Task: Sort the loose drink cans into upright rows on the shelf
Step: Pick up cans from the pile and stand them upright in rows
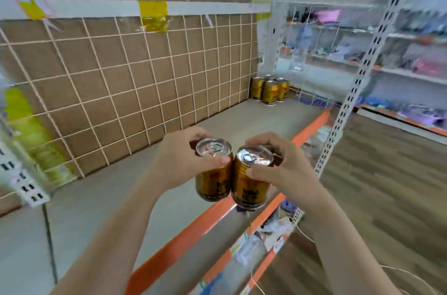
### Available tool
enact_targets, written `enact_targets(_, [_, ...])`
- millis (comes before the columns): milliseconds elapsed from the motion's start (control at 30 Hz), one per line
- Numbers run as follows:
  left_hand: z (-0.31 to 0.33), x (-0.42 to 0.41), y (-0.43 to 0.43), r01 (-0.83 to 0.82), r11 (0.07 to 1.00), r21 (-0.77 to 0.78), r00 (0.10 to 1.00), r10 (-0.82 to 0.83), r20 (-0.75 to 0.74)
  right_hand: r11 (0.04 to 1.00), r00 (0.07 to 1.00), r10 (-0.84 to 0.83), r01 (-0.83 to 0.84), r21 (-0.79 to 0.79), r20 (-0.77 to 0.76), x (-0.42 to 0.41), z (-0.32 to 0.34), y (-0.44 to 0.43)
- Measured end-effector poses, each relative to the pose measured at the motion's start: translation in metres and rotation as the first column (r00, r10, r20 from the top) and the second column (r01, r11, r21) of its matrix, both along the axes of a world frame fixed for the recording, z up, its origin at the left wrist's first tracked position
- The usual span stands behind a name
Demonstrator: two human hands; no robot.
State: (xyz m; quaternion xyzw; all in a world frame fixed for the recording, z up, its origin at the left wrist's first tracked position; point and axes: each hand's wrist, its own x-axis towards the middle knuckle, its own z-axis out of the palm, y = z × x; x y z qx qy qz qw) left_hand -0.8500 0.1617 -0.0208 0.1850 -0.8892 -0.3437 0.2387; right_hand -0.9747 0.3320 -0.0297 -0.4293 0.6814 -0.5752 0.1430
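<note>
Left grip (179,161) round one gold can (212,182), right grip (287,173) round second can (246,183), labels (250,195) illegible.

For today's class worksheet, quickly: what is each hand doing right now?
Left hand: grips a gold metal drink can near its top.
Right hand: grips a second gold metal drink can beside the first.

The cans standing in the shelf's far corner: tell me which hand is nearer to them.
Right. The right hand, gripping the right can, is on the side toward the corner cans; the left hand, gripping the left can, is beside it, slightly farther.
</note>
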Motion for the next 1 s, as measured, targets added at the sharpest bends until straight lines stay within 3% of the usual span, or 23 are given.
enact_targets(433, [-0.005,-0.234,-0.048,0.085,0.996,-0.012,0.991,-0.084,0.101,0.993,0.995,-0.094,0.097,0.072,-0.046,-0.216,-0.005,-0.031])
enact_targets(600, [-0.006,-0.304,-0.052,0.091,0.995,-0.034,0.986,-0.086,0.142,0.988,0.991,-0.133,0.132,0.086,0.009,-0.285,-0.012,-0.038])
enact_targets(767, [-0.013,-0.362,-0.056,0.025,0.997,-0.075,0.981,-0.009,0.196,0.99,0.994,-0.106,0.102,0.099,0.031,-0.353,-0.022,-0.046])
enact_targets(1000, [-0.038,-0.437,-0.066,-0.147,0.989,-0.012,0.96,0.145,0.24,0.984,1.0,0.009,-0.008,0.18,-0.006,-0.461,-0.033,-0.078])
